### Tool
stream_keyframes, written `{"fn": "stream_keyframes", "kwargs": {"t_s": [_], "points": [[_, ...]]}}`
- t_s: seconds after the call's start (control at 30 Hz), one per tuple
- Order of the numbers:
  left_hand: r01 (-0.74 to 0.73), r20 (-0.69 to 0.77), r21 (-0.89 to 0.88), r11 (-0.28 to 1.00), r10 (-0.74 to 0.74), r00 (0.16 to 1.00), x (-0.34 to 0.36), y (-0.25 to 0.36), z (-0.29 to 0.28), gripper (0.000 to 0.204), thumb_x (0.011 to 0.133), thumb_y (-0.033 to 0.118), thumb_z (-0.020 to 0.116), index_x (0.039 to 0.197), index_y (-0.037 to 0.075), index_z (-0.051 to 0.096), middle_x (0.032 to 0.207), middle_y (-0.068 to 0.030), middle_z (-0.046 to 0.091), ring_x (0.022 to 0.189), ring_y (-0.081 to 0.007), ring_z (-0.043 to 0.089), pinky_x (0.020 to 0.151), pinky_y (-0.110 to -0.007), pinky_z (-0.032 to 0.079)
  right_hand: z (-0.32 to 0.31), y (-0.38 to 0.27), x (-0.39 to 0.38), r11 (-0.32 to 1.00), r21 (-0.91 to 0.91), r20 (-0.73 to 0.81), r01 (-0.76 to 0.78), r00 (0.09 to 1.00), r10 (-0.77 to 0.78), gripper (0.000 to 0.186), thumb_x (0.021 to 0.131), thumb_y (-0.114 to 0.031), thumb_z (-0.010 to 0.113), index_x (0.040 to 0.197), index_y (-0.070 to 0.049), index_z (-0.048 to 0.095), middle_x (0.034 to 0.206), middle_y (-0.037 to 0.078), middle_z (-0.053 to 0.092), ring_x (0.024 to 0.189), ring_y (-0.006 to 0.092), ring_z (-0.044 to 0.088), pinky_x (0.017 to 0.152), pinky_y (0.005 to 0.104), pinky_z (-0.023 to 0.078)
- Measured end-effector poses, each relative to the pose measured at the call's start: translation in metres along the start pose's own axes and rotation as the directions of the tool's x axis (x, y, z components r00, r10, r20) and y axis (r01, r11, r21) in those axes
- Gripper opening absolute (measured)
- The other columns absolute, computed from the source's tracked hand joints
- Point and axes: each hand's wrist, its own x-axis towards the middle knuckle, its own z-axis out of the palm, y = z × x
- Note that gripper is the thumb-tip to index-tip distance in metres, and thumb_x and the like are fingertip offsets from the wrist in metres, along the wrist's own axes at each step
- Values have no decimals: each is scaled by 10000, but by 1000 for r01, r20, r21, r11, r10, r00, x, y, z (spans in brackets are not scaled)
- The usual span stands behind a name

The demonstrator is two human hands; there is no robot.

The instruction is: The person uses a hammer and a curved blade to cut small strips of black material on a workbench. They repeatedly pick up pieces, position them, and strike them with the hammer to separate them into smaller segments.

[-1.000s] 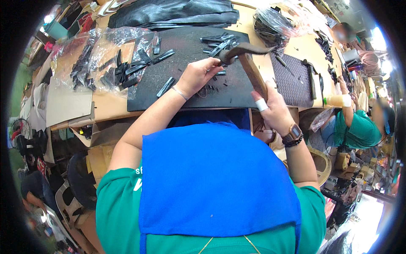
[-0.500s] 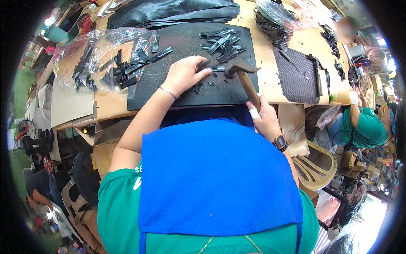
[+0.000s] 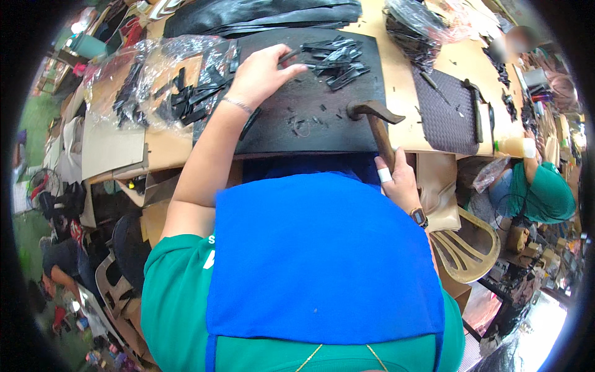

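Observation:
My left hand (image 3: 263, 73) reaches over the black work board (image 3: 279, 133), at the left side of a pile of black strips (image 3: 338, 59). A dark narrow piece shows between its thumb and fingers; what it is I cannot make out. My right hand (image 3: 400, 183), with white tape round one finger, grips the wooden handle of a hammer (image 3: 375, 115) at the board's front right. The hammer's curved metal head lies over the board's right edge. Small black scraps and a thin loop are scattered on the board.
Clear plastic (image 3: 164, 56) and more black strips (image 3: 195, 96) lie left. Behind the board are stacked black sheets (image 3: 266, 12). A dark textured mat (image 3: 443, 115) with another hammer (image 3: 476, 111) lies right. Beyond it, a person in green (image 3: 542, 192) holds a yellowish bottle (image 3: 514, 147).
My left hand has moved away from me to the strip pile. The hammer has shifted right, away from the spot where a black strip lay beside its head.

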Motion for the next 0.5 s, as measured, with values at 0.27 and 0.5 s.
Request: {"fn": "stream_keyframes", "kwargs": {"t_s": [0.27,0.5], "points": [[186,109,213,959,-213,971,-121,-20,-45,376,787,373,772,959,56,670,868,-121,690,823,-293,679,721,-390,529,3,-18,1,990,-84,-6,116,993,-116,368,966,-298,598,1183,-25,479,857,306,653,826,495,636,676,530,505],[38,-44,424,905,-21,999,-111,-28,-31,251,851,279,691,953,50,705,852,-119,703,784,-300,684,697,-365,537,19,-62,19,933,68,359,354,864,-354,361,951,-324,612,1194,-83,495,894,260,657,869,466,641,735,516,502]]}}
